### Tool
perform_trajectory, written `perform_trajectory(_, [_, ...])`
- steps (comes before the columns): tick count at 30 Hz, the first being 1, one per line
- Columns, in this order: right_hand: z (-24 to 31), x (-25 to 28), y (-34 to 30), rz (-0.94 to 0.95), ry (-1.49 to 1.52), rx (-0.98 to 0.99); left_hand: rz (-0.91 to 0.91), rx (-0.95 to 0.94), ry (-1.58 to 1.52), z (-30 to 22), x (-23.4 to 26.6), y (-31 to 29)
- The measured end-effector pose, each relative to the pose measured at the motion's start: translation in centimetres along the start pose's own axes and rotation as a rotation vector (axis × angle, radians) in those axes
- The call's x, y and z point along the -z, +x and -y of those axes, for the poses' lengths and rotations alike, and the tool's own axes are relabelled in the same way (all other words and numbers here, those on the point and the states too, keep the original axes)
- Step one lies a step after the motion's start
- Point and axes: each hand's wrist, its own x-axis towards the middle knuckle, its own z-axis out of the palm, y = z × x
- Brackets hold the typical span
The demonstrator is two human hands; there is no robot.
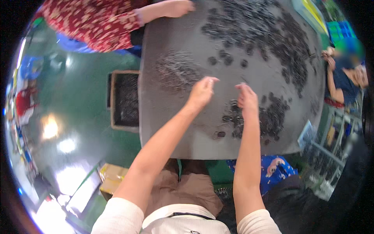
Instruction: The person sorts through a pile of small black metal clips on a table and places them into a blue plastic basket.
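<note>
Both my hands are over a grey tabletop [187, 136], a small gap between them. My left hand [202, 93] is closed, thumb and forefinger pinched together and pointing right; anything in the pinch is too small to make out. My right hand [247, 100] is also closed in a pinch, with a tiny dark bit near its fingertips that I cannot name. Left of my left hand lies a heap of thin dark pieces [177, 70]. Dark, roundish parts [274, 117] are scattered beside and partly beneath my right hand. Several round dark pieces [226, 58] lie just beyond both hands.
A large dark heap [257, 31] spreads over the table's far right. At far left, another person's hand [179, 7] reaches over the table. A second person [346, 84] sits at the right edge. An open box [113, 103] of dark pieces adjoins the left edge.
</note>
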Motion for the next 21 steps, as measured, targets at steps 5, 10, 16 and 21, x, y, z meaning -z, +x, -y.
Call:
perform_trajectory(5, [1.5, -3.0, -4.1, 0.190, 0.549, -0.101, 0.278, 0.326, -0.548, 0.2, 1.8, -7.6])
perform_trajectory(10, [-0.6, -7.9, -9.6, 0.310, 0.562, -0.243, 0.287, 0.448, -0.746, 1.3, 9.2, -16.6])
perform_trajectory(16, [-2.8, -17.8, -16.3, 0.512, 0.509, -0.391, 0.262, 0.392, -0.954, 2.4, 21.1, -24.9])
perform_trajectory(21, [-3.2, -33.9, -23.7, 0.850, 0.532, -0.560, 0.128, 0.309, -1.029, 3.8, 34.6, -31.7])
